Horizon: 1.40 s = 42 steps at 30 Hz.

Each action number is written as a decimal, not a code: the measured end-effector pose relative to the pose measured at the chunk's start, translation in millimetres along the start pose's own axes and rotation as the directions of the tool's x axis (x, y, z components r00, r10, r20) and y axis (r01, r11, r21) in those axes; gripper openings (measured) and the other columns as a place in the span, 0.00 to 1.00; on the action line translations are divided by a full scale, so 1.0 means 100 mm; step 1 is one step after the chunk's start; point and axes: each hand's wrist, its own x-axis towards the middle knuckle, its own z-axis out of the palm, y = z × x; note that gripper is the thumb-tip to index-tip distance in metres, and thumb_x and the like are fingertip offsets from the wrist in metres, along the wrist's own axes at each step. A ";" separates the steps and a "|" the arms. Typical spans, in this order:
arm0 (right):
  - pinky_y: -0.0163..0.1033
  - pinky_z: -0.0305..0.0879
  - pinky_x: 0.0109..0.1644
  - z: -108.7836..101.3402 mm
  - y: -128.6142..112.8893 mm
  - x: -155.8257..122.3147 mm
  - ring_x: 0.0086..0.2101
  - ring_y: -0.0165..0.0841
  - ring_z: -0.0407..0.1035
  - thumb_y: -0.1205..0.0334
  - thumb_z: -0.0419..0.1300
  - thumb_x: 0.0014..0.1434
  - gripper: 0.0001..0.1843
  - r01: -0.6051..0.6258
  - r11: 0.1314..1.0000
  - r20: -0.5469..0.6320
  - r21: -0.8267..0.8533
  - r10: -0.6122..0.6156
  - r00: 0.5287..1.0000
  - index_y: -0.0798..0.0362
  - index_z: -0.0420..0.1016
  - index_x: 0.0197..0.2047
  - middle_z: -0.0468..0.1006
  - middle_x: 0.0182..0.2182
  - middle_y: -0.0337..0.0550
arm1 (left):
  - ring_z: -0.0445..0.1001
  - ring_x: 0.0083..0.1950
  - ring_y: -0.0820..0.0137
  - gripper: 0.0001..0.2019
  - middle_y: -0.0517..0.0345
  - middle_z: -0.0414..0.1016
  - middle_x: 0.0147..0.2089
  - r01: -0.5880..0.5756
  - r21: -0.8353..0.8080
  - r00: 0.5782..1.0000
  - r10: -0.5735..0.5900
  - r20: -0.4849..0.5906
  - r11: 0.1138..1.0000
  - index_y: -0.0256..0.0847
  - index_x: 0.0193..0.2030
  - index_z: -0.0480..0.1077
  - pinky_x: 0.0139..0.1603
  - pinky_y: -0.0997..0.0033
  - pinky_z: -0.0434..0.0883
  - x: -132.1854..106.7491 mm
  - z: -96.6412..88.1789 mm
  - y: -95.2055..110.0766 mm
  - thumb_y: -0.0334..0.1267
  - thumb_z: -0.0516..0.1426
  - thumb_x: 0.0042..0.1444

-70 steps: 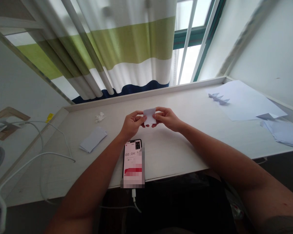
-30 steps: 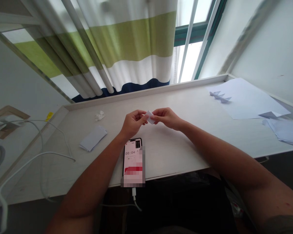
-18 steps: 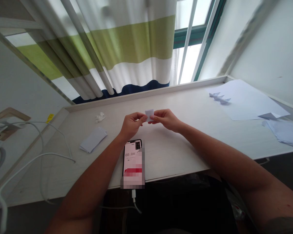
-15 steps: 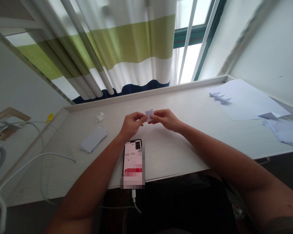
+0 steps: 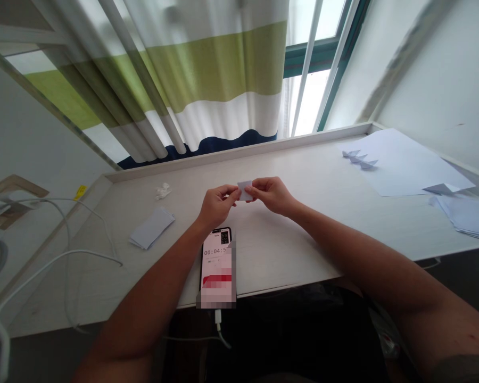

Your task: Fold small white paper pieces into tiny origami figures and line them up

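A small folded piece of white paper is held up just above the desk, between both hands. My left hand pinches its left edge with thumb and fingertips. On the other side, my right hand grips the right edge, thumb in front. Nearer to me lies a phone with a running timer on its screen, partly blurred out. At the far right, several small folded paper boats sit in a row on a large white sheet.
A stack of paper slips and a crumpled tissue lie left of my hands. More sheets rest at the right edge. White cables loop over the desk's left side. A striped curtain hangs behind.
The paper between my hands now looks squarer and flatter, facing me more fully. My fingers have shifted slightly on it; the other things stay put.
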 end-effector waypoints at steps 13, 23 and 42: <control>0.40 0.73 0.35 0.00 0.00 0.00 0.30 0.36 0.78 0.27 0.74 0.52 0.35 -0.018 1.000 -0.053 0.012 0.019 0.998 0.55 0.82 0.28 0.82 0.25 0.46 | 0.79 0.37 0.65 0.14 0.52 0.85 0.39 -0.054 0.218 0.998 0.048 0.034 0.975 0.39 0.43 0.85 0.38 0.66 0.76 -0.05 0.03 0.00 0.48 0.63 0.66; 0.39 0.72 0.36 -0.03 0.01 0.01 0.31 0.34 0.78 0.30 0.71 0.60 0.32 -0.010 1.000 0.022 -0.006 0.011 1.000 0.55 0.85 0.31 0.84 0.27 0.46 | 0.76 0.33 0.69 0.19 0.54 0.84 0.33 0.052 0.044 0.998 -0.053 0.020 0.998 0.40 0.35 0.85 0.35 0.69 0.74 -0.02 0.01 -0.04 0.56 0.72 0.56; 0.37 0.69 0.30 -0.04 -0.04 0.00 0.24 0.30 0.73 0.25 0.66 0.61 0.36 -0.023 0.999 0.042 0.044 0.021 0.999 0.54 0.81 0.30 0.79 0.22 0.41 | 0.85 0.35 0.64 0.22 0.47 0.87 0.36 0.256 -0.146 0.942 -0.212 0.262 0.955 0.37 0.38 0.78 0.40 0.63 0.79 -0.06 -0.01 0.10 0.56 0.74 0.55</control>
